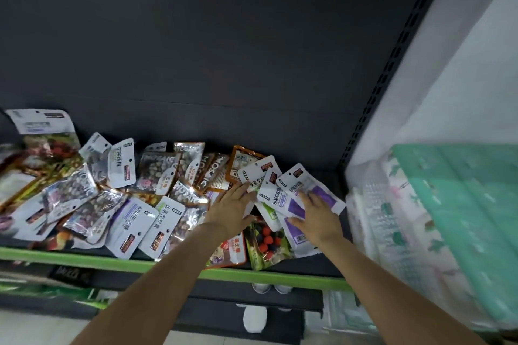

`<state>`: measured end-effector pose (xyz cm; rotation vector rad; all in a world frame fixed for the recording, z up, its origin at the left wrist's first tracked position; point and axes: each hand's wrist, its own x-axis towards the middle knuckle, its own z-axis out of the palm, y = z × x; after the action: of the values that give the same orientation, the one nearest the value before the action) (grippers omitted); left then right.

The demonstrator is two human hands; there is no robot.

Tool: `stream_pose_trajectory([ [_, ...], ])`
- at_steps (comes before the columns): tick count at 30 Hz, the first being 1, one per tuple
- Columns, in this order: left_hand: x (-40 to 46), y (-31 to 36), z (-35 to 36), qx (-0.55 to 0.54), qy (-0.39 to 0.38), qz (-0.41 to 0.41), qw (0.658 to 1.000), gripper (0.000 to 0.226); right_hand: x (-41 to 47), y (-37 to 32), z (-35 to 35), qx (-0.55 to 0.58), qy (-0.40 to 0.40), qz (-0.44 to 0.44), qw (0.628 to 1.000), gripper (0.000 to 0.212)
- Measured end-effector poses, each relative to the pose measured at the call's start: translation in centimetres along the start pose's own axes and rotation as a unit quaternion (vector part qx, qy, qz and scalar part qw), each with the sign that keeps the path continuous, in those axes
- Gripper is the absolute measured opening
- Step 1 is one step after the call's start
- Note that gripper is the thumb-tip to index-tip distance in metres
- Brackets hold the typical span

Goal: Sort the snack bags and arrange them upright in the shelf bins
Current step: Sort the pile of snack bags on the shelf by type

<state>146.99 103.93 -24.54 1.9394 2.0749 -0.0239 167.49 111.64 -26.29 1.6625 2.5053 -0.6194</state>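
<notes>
step: looks like gathering the white-purple bags (309, 190) at the shelf's (308, 279) right end
left hand (231, 211): fingers flat, resting on the bags, gripping nothing
right hand (318, 214): also flat, pressing a purple bag down
tip: I'd square same-colour bags into one stack first, then stand them together against the back wall (224, 50)
bins: can't see any real bins tbh, just the open shelf
contents: snack bags (126, 193) lying flat, all mixed, none upright yet
</notes>
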Motion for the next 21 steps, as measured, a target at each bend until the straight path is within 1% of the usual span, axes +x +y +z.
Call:
stream_pose_trajectory([
  [2, 0.0, 0.1, -0.3, -0.019, 0.012, -0.002, 1.0, 0.056, 0.1, -0.4, -0.1, -0.048, 0.008, -0.009, 0.999, 0.071],
  [4, 0.1, 0.0, -0.7, -0.044, 0.037, -0.01, 0.998, 0.054, 0.3, -1.0, -0.3, -0.098, 0.021, -0.014, 0.995, 0.065],
  [6, 0.2, -0.3, -1.1, -0.074, 0.068, -0.021, 0.995, 0.057, 0.5, -1.5, -0.5, -0.094, 0.037, 0.001, 0.995, 0.057],
  [8, 0.5, -0.9, -1.7, -0.079, 0.083, -0.026, 0.993, 0.061, 0.7, -1.8, -0.8, -0.059, 0.039, 0.027, 0.997, 0.051],
  [11, 1.1, -2.1, -2.4, -0.044, 0.067, -0.018, 0.997, 0.066, 0.8, -2.2, -1.3, -0.068, 0.055, 0.045, 0.995, 0.046],
  [13, 1.7, -2.7, -2.5, -0.04, 0.057, -0.008, 0.998, 0.066, 1.0, -2.6, -1.9, -0.078, 0.072, 0.052, 0.993, 0.043],
  [15, 2.1, -3.1, -2.9, -0.073, 0.051, -0.008, 0.996, 0.064, 1.1, -2.9, -2.4, -0.076, 0.093, 0.062, 0.991, 0.038],
  [18, 2.8, -3.3, -3.6, -0.132, 0.059, -0.038, 0.989, 0.057, 0.5, -3.1, -2.5, -0.075, 0.123, 0.083, 0.986, 0.035],
  [21, 3.7, -2.7, -4.0, -0.184, 0.04, -0.079, 0.979, 0.048, -0.5, -3.4, -0.9, -0.062, 0.072, 0.086, 0.992, 0.048],
])
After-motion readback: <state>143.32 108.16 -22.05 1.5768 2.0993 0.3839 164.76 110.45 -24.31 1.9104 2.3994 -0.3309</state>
